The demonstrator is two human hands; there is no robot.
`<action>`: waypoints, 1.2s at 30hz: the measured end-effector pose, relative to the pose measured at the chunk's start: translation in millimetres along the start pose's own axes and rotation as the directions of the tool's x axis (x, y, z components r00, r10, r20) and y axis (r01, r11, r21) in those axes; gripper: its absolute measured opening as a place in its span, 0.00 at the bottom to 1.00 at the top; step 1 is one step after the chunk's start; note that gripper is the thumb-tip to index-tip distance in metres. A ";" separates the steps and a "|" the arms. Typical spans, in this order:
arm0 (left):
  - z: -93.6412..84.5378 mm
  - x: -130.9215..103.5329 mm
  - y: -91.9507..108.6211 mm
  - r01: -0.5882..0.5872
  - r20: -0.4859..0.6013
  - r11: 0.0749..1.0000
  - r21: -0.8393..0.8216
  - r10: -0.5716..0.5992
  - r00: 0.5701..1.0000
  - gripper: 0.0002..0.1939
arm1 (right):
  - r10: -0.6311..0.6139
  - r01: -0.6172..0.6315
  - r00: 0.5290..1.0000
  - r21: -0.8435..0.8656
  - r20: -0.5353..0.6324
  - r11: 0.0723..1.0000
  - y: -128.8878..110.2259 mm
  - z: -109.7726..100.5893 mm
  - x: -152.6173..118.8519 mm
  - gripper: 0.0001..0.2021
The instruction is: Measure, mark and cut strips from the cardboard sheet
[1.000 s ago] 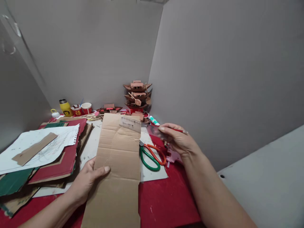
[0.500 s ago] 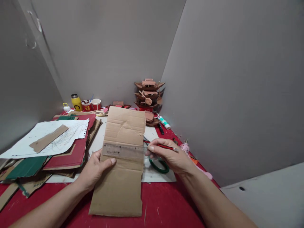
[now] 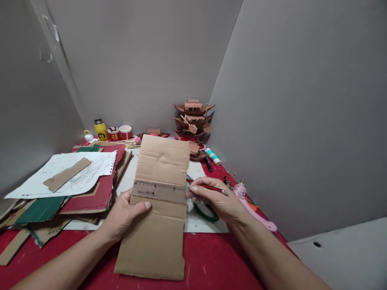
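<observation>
A long piece of brown cardboard (image 3: 154, 241) is tilted up in front of me. My left hand (image 3: 128, 211) grips its left edge, thumb on the front face and the other fingers behind. Across the cardboard's middle lies a clear ruler (image 3: 160, 190), just above that thumb. At the ruler's right end, the fingers of my right hand (image 3: 208, 195) are pinched together with a red pencil (image 3: 211, 187) lying through them. Whether these fingertips also press the ruler is hard to tell. Green-handled scissors (image 3: 208, 217) lie partly hidden behind the cardboard and right hand.
Stacked cardboard (image 3: 84, 201) and a scribbled paper sheet (image 3: 33, 177) lie to the left. Model boats (image 3: 193, 108) stand piled at the back, with a yellow bottle (image 3: 100, 131) and paper cups (image 3: 125, 132) further left. A pink glue gun (image 3: 256, 215) lies by the right wall.
The view has shifted slightly, so everything appears a little further right. Both hands, the cardboard, ruler and pencil keep nearly the same arrangement.
</observation>
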State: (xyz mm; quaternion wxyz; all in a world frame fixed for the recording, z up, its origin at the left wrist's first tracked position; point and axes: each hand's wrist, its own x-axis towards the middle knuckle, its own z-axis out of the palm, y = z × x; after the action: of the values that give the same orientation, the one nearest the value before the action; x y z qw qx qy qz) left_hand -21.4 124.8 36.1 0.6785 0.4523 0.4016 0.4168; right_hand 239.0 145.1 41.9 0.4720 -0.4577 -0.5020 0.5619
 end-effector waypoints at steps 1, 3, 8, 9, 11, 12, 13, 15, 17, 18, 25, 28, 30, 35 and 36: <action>0.6 0.0 0.3 0.000 0.001 1.000 0.004 0.000 1.000 0.21 | -0.003 0.003 1.000 0.001 0.002 1.000 0.3 -0.1 0.0 0.12; 1.8 0.7 0.5 0.002 -0.025 1.000 0.003 -0.002 1.000 0.21 | -0.010 0.010 1.000 0.003 0.015 1.000 0.5 -0.3 0.0 0.12; 4.4 4.1 -0.3 0.011 -0.098 1.000 0.004 -0.011 0.995 0.26 | -0.042 0.044 0.998 -0.025 0.054 0.999 -2.8 -1.0 -2.0 0.11; 4.8 4.2 -0.1 0.014 -0.102 1.000 0.009 -0.013 0.995 0.27 | -0.048 0.051 0.997 -0.038 0.062 0.998 -4.1 -1.1 -2.7 0.11; 5.8 3.6 0.8 0.017 -0.105 1.000 0.008 -0.016 0.994 0.27 | -0.066 0.073 0.994 -0.077 0.082 0.994 -7.1 -1.5 -4.2 0.11; 6.4 3.1 1.4 0.019 -0.104 1.000 0.005 -0.018 0.994 0.26 | -0.080 0.090 0.993 -0.103 0.090 0.991 -8.5 -1.7 -5.0 0.11; 7.1 2.5 2.1 0.020 -0.103 1.000 0.000 -0.020 0.995 0.26 | -0.096 0.109 0.991 -0.133 0.097 0.985 -9.9 -1.8 -5.7 0.11; 8.4 1.6 3.4 0.025 -0.098 1.000 -0.010 -0.026 0.995 0.25 | -0.122 0.140 0.987 -0.183 0.106 0.973 -11.9 -1.9 -6.7 0.11; 9.3 1.3 4.0 0.025 -0.095 1.000 -0.018 -0.026 0.995 0.24 | -0.134 0.155 0.985 -0.210 0.113 0.965 -13.1 -1.8 -7.4 0.11; 9.3 1.4 4.1 0.021 -0.094 1.000 -0.022 -0.023 0.995 0.24 | -0.135 0.158 0.984 -0.214 0.118 0.964 -13.4 -1.7 -7.6 0.11; 7.3 2.1 2.6 0.025 -0.080 0.999 -0.043 -0.029 0.996 0.23 | -0.128 0.156 0.984 -0.241 0.125 0.958 -14.8 -1.8 -8.8 0.11; 7.9 2.1 2.9 0.035 -0.075 0.998 -0.058 -0.039 0.996 0.22 | -0.127 0.153 0.984 -0.235 0.123 0.960 -14.2 -2.3 -8.6 0.11; 8.4 2.2 3.2 0.036 -0.081 0.997 -0.062 -0.041 0.996 0.22 | -0.113 0.139 0.986 -0.228 0.123 0.964 -13.3 -2.7 -7.8 0.11; 7.6 2.4 2.5 0.037 -0.092 0.997 -0.062 -0.042 0.995 0.23 | -0.110 0.139 0.984 -0.223 0.139 0.965 -11.0 -3.5 -5.2 0.13; 7.1 2.4 2.0 0.035 -0.086 0.997 -0.065 -0.040 0.996 0.22 | -0.115 0.146 0.983 -0.221 0.146 0.964 -10.6 -3.7 -4.8 0.13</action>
State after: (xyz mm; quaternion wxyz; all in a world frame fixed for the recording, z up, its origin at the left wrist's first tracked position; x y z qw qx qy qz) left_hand -14.5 125.5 39.5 0.6821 0.4045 0.4259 0.4356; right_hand 244.1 141.3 52.3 0.4175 -0.4371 -0.6229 0.4967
